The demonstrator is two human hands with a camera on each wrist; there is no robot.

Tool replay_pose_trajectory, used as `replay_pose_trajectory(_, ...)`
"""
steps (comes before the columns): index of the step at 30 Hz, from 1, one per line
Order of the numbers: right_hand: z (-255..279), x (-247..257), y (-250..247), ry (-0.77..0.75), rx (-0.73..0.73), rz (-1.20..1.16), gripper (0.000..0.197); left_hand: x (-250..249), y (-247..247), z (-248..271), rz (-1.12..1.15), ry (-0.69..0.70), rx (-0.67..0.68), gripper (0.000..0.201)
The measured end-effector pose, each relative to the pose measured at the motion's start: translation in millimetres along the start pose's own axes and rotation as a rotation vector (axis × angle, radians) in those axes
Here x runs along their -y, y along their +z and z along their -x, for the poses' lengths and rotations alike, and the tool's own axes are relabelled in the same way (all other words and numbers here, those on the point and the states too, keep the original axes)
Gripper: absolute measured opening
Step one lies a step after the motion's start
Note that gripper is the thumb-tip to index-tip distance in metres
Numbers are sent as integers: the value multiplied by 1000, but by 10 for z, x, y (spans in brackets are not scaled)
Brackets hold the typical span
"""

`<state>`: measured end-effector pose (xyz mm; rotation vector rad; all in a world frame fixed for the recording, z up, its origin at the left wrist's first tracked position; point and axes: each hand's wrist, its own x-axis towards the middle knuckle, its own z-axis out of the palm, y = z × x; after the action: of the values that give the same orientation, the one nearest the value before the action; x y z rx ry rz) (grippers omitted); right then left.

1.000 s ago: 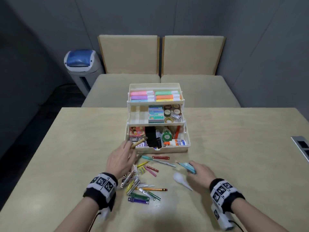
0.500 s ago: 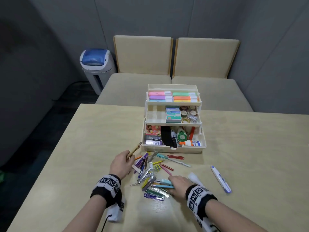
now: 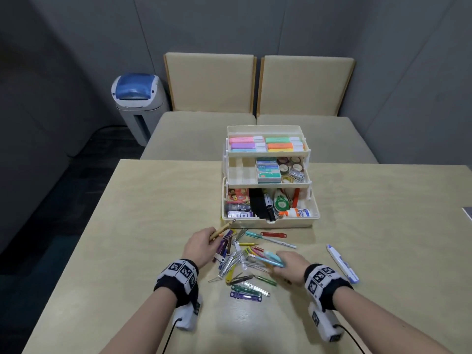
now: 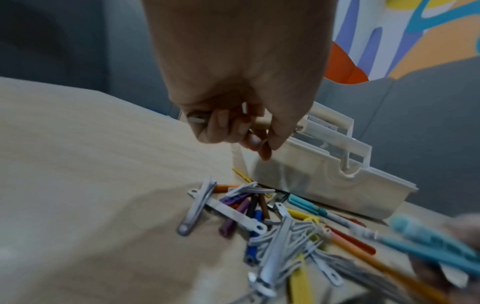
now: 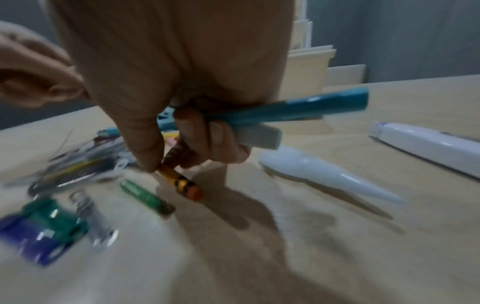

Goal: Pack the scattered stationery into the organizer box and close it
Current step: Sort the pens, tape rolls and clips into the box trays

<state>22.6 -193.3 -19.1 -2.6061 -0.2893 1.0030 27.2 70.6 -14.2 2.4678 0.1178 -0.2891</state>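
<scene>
1. Across the far edge of the pale wooden table [image 3: 143,226] I see two beige padded seats [image 3: 258,85] side by side against grey wall panels, and one white bin with a blue lid [image 3: 136,98] on the dark floor to the left of them.
2. Near the middle of the far edge stands one cream organizer box [image 3: 268,221], open, its three tiers stepped back. The top tier holds six pastel highlighters in two stacks of three; the middle tier holds staple boxes and tape rolls; the bottom tier holds a glue bottle, a black marker and other items.
3. Between the box and my arms lies one loose pile of stationery [image 3: 240,264]: coloured and metal clips, fasteners and pens, too tangled to count.
4. My left hand [image 3: 201,249] sits at the left side of the pile, fingers curled round one tan wooden pencil-like stick [image 3: 222,229] whose tip points toward the box's near left corner.
5. My right hand [image 3: 288,267] is at the right side of the pile, closed round a teal pen [image 5: 298,109] and a pale flat piece, while thumb and finger pinch one orange pencil [image 5: 182,181] with an eraser end.
6. Toward the right edge lies one white and blue pen [image 3: 342,264], apart from the pile, and one white tapered tube [image 5: 324,174] lies just beside my right hand.
</scene>
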Motion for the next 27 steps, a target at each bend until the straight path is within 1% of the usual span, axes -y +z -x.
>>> replay_pose_trajectory(2, 83, -16, -117, 19, -30, -197, 11, 84, -53, -12, 1, -11, -1, 20)
replay_pose_trajectory(4, 184, 2, -177, 24, -46, -445, 6, 187, -110, -16, 7, -30, -9, 20)
replay_pose_trajectory(5, 231, 22, -190, 27, -48, -551, 9, 234, -142, -13, 10, -41, -13, 21)
replay_pose_trajectory(7, 271, 25, -167, 50, -50, -656, 20, 326, -203, -8, 23, -63, -26, 25)
replay_pose_trajectory(9, 260, 24, -107, 98, -29, -675, 19, 421, -278, -7, 60, -89, -57, 28)
replay_pose_trajectory(12, 223, 23, 2, 165, 1, -631, 10, 577, -381, -25, 131, -140, -128, 27)
replay_pose_trajectory(13, 223, 38, 27, 179, -2, -626, 11, 622, -415, -29, 149, -157, -144, 27)
replay_pose_trajectory(15, 228, 67, 61, 189, -2, -638, 14, 698, -457, -31, 148, -172, -146, 24)
replay_pose_trajectory(17, 230, 96, 74, 179, 2, -665, 16, 726, -456, -21, 99, -158, -108, 17)
replay_pose_trajectory(18, 225, 108, 74, 177, 1, -700, 16, 714, -435, -13, 74, -146, -85, 14)
replay_pose_trajectory(20, 206, 135, 58, 177, -14, -764, 15, 647, -351, 0, 53, -120, -54, 13)
replay_pose_trajectory(22, 189, 151, 24, 169, -36, -729, 17, 530, -256, -2, 82, -105, -57, 17)
replay_pose_trajectory(24, 172, 139, -9, 144, -43, -681, 19, 414, -195, -28, 142, -102, -87, 24)
replay_pose_trajectory(27, 174, 95, -102, 94, -46, -672, 19, 242, -209, -100, 245, -91, -187, 31)
